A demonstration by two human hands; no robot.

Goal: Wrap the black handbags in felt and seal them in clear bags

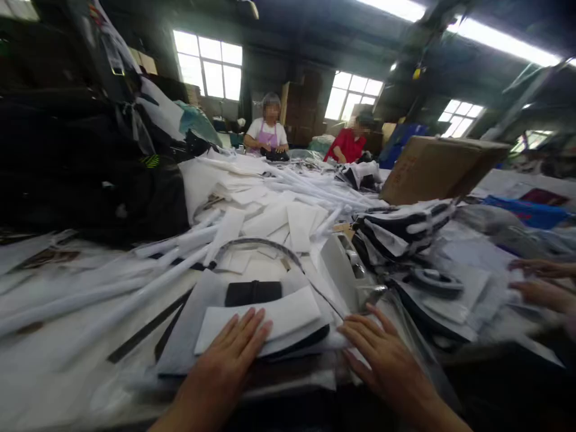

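Observation:
My left hand (236, 354) lies flat with fingers stretched on a white padded sheet (292, 312). Beneath that sheet is a flat dark piece wrapped in white material (186, 330), perhaps a bag, though its kind is not clear. A dark rectangular part (253, 293) shows just behind the sheet. Behind it, a thin dark strap (265, 241) arches across the table. My right hand (382, 354), fingers extended, rests at the right end of the wrapped piece, by a white rolled end (330, 342). Neither hand is closed around anything.
White sheets and rolled strips (265, 219) cover the table. A cardboard box (436, 168) and a dark wrapped stack (400, 231) stand right. A grey ring-shaped roll (435, 282) lies near another person's hands (544, 285). Black material (90, 174) is heaped left; two people work opposite.

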